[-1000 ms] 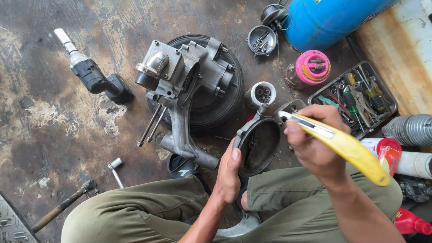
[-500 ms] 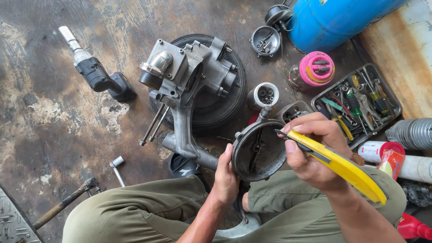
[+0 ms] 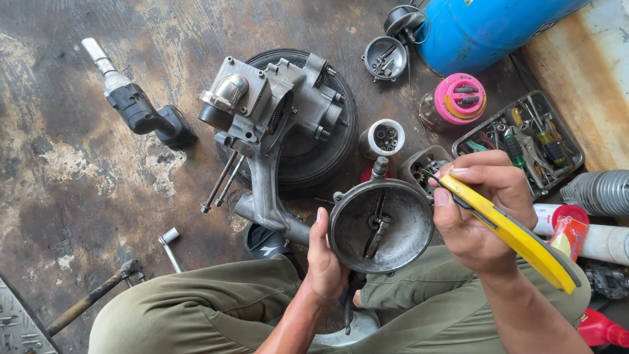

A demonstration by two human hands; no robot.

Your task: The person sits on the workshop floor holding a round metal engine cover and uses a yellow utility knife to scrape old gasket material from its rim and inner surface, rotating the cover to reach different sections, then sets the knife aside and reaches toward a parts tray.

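My left hand (image 3: 325, 259) grips the lower left rim of a round grey metal engine cover (image 3: 381, 225), its hollow inside turned up toward me. My right hand (image 3: 481, 210) holds a yellow utility knife (image 3: 508, 231), its tip resting at the cover's upper right rim. I am squatting, with both knees in olive trousers (image 3: 196, 308) below the cover. Just behind the cover, a grey engine casing (image 3: 272, 124) lies on a black tyre (image 3: 327, 151).
A cordless impact wrench (image 3: 141, 111) lies at the left, a small socket tool (image 3: 170, 246) and a hammer (image 3: 92, 298) nearer. A tool tray (image 3: 524, 141), pink-lidded jar (image 3: 458, 99), white cup (image 3: 384, 138), blue tank (image 3: 488, 29) and grey hose (image 3: 603, 191) crowd the right.
The cover has tipped from edge-on to face me, showing its inside. My right hand with the knife has shifted to the cover's upper right rim.
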